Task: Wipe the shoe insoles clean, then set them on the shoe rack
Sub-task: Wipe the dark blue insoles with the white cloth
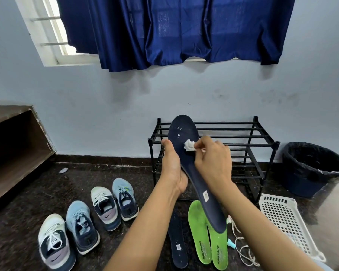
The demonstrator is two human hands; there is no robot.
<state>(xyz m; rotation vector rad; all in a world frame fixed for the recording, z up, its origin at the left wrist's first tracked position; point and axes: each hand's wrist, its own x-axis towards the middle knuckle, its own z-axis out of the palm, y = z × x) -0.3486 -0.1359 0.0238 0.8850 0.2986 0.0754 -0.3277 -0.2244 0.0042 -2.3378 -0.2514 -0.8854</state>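
A dark blue insole point(192, 169) stands tilted in the air, toe end up, with white specks near the toe. My left hand point(171, 165) grips it from the left side at mid-length. My right hand point(213, 159) pinches a small white wad of tissue point(188, 146) against the insole's surface. On the floor below lie another dark blue insole point(178, 241) and two green insoles point(199, 231). The black shoe rack point(243, 145) stands behind, against the wall, its bars bare.
Several sneakers point(82, 225) sit in a row on the dark floor at left. A white perforated basket point(286, 218) lies at right, a lined bin point(313, 167) behind it. White laces point(241, 247) lie by the green insoles. A wooden shelf point(12, 149) is far left.
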